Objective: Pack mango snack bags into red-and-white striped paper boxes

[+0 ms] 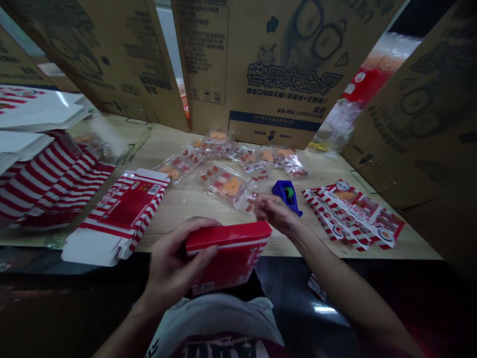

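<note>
My left hand (179,256) grips a red carton (227,256), closed along its upper edge, and holds it tilted in front of my body. The thumb lies across its near face and the fingers go behind it. Just beyond the carton's right end is my right hand (274,211), its fingers curled together and slightly blurred. Whatever those fingers may hold is hidden. Beside it, to the right, stands a blue tape dispenser (286,195) with a green core. Several clear packets (227,186) with orange and red pieces lie behind both hands.
Flattened red-and-white striped cartons (130,204) lie at the left, beside a stack of striped cartons (52,174). Several printed striped cards (354,214) fan out at the right. Large brown cardboard boxes (276,64) wall off the back of the wooden table (167,209).
</note>
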Demonstrator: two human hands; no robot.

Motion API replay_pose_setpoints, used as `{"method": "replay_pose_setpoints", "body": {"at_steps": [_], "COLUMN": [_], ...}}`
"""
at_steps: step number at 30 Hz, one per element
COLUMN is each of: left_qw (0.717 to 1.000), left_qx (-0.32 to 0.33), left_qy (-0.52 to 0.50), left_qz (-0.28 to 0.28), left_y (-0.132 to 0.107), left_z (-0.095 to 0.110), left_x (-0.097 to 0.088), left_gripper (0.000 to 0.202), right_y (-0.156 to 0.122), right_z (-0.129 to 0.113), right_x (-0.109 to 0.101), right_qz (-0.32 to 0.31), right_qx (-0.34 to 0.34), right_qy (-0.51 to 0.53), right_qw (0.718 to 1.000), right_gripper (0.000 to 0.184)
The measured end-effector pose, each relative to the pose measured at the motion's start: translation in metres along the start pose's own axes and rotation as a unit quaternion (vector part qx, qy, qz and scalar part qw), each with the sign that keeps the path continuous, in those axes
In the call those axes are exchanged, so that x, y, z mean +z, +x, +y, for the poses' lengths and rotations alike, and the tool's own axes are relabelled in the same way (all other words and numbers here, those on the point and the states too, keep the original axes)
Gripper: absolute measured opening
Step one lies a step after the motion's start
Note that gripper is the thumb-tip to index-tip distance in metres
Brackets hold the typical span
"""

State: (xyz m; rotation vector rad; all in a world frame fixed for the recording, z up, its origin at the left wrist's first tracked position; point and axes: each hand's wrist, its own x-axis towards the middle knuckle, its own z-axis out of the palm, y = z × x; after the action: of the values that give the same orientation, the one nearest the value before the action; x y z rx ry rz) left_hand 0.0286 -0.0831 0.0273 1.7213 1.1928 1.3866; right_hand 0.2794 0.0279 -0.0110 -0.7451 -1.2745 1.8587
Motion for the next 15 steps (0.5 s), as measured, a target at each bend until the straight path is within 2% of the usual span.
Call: {"method": "replay_pose_setpoints", "body": {"at_steps": [1, 3, 5, 7, 8, 9, 11, 12, 13, 14, 15], "left_qw": [0.996, 0.98, 0.968, 0.955, 0.949, 0.943, 0.924, 0.913, 0.907, 0.911, 0.924], "left_qx": [0.057, 0.142, 0.192, 0.246, 0.27, 0.291, 0.308, 0.301, 0.288, 0.268, 0.24], "left_qy": [0.05, 0.117, 0.144, 0.154, 0.155, 0.16, 0.17, 0.17, 0.171, 0.175, 0.187], "left_qz": [0.038, 0.075, 0.075, 0.067, 0.045, -0.004, -0.152, -0.217, -0.256, -0.261, -0.232], "left_y": [0.002, 0.001, -0.005, -0.016, -0.023, -0.029, -0.04, -0.043, -0.043, -0.04, -0.032], "left_z": [0.01, 0.018, 0.01, -0.009, -0.02, -0.03, -0.047, -0.053, -0.057, -0.062, -0.066], "left_x": [-0.004, -0.001, 0.02, 0.049, 0.062, 0.074, 0.086, 0.085, 0.08, 0.07, 0.055], "left_gripper": [0.037, 0.047, 0.05, 0.051, 0.051, 0.051, 0.054, 0.06, 0.067, 0.075, 0.078], "right_y": [-0.005, -0.02, -0.039, -0.055, -0.062, -0.067, -0.073, -0.074, -0.076, -0.079, -0.083], "right_z": [-0.007, -0.007, 0.01, 0.037, 0.051, 0.064, 0.083, 0.088, 0.089, 0.087, 0.083], "right_x": [-0.001, 0.001, 0.012, 0.027, 0.034, 0.04, 0.045, 0.044, 0.039, 0.032, 0.024], "right_qz": [0.057, 0.122, 0.146, 0.17, 0.196, 0.228, 0.291, 0.316, 0.335, 0.352, 0.367], "right_qx": [-0.044, -0.085, -0.066, -0.011, 0.014, 0.038, 0.075, 0.087, 0.096, 0.103, 0.104], "right_qy": [0.013, 0.009, 0.002, 0.037, 0.056, 0.064, 0.065, 0.063, 0.062, 0.063, 0.062], "right_qw": [0.997, 0.989, 0.987, 0.985, 0.979, 0.971, 0.952, 0.943, 0.935, 0.928, 0.922], "right_gripper": [0.042, 0.037, 0.035, 0.039, 0.043, 0.046, 0.05, 0.052, 0.054, 0.057, 0.059]}}
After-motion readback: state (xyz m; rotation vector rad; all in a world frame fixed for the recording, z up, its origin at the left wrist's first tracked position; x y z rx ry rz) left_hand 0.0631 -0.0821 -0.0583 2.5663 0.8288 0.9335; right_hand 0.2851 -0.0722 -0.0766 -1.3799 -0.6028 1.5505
